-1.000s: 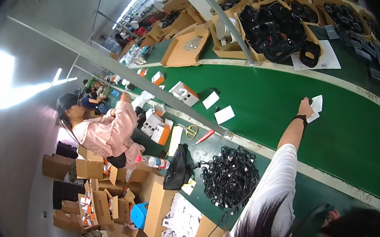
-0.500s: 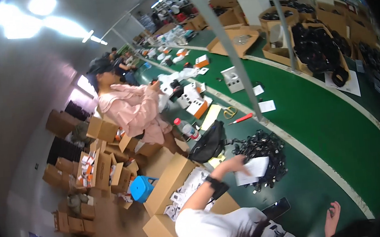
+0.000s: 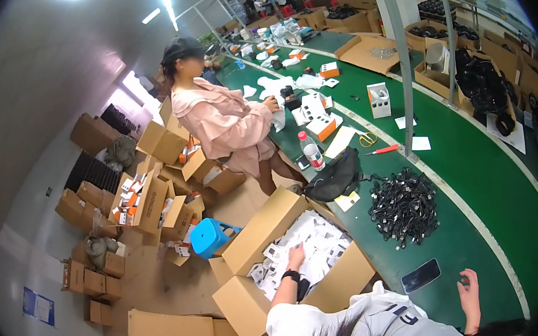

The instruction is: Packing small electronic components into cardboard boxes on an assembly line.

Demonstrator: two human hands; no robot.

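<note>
With our view as a clock dial, we stand at a dark green worktable [image 3: 450, 239] at four o'clock, a brighter green belt [image 3: 479, 172] beyond its pale rim, in a hall where brown cartons [image 3: 92, 203] stack up at nine. We count one pile of black cables [image 3: 404, 209] and one smartphone [image 3: 421, 276] at four, one bottle [image 3: 311, 150] at two, two white sheets [image 3: 420, 143] near three and one blue stool [image 3: 211, 238] at half past seven. Our left hand [image 3: 297, 257] reaches into one open carton [image 3: 346, 282] near six, among white leaflets [image 3: 322, 234] too many to count; we cannot tell whether it grips any. Our right hand [image 3: 469, 291], at four, is bare, fingers loosely curled.
</note>
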